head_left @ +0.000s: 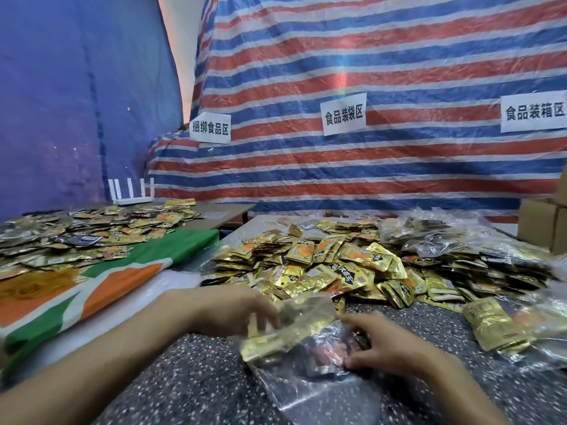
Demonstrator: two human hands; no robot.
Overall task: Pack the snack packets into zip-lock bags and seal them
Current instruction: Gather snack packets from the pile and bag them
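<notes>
A red, white and blue striped tarp fills the background behind a dark speckled table. A wide heap of snack packets covers the table's far half: small flat gold-foil sachets with an orange picture and a black patch of lettering too small to read. Clear filled bags are piled just right of the heap.

The zip-lock bag lies on the near part of the table between the 2 hands. It is clear, crinkled plastic with its mouth towards the heap, and dark and reddish packets show blurred inside it.

White paper signs are stuck to the tarp. The left sign reads 捆绑食品区, the middle sign reads 食品装袋区, and the right sign reads 食品装箱区.

The left hand has its fingers curled down round a bundle of gold packets, which is tilted at the bag's mouth and blurred by motion. The right hand has its fingers bent and pinches the bag's plastic near the opening, its fingertips touching the packets inside through the film
</notes>
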